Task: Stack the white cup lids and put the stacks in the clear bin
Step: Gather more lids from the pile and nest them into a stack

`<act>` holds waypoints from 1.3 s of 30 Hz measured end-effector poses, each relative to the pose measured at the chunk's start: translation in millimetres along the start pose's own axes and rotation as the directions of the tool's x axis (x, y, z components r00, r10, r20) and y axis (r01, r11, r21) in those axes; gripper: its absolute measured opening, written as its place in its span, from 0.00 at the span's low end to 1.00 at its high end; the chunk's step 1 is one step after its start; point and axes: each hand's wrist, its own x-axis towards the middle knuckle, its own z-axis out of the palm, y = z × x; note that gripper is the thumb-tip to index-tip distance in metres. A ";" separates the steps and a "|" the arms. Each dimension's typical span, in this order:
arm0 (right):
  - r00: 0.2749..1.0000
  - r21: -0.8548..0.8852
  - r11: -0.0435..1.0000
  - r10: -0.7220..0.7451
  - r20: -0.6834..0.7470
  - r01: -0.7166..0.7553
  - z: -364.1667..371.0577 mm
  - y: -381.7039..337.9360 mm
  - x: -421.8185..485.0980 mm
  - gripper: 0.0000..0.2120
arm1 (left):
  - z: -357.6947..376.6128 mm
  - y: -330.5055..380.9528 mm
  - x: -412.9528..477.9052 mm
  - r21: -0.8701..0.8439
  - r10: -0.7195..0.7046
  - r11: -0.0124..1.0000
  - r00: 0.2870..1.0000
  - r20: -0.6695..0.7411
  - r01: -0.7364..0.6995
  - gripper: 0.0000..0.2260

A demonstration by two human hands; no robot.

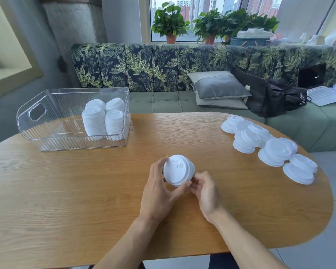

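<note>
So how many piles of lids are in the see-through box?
4, all at the right end of the box: front left pile, front right pile, back left pile, back right pile. Another could hide behind them.

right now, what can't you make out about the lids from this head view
Held stack, head view: lid count; the left hand and right hand cover its lower edge.
Stacks in the clear bin: their bases, blurred by the ribbed wall.
Loose lids on the table: count; they overlap.
Embossed mark on the top lid: too small to read.
</note>
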 end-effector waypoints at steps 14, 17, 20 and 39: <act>0.990 0.208 0.975 0.098 -0.097 -0.076 -3.7 -3.7 4.8 0.12 | -2.9 6.5 -2.6 0.056 0.036 0.998 0.999 0.034 -0.038 0.38; 0.991 0.176 0.982 0.088 -0.098 -0.070 -2.6 -4.7 3.8 0.12 | -3.2 8.1 -2.8 0.087 0.043 0.995 0.998 0.036 -0.046 0.38; 0.992 0.136 0.989 0.079 -0.099 -0.065 -1.0 -5.3 2.6 0.15 | -3.0 8.6 -3.2 0.106 0.046 0.993 0.998 0.033 -0.049 0.38; 0.987 0.101 0.992 0.087 -0.132 -0.073 2.8 -8.4 0.5 0.14 | -0.7 10.4 -2.4 0.177 0.068 0.982 0.998 0.010 -0.069 0.38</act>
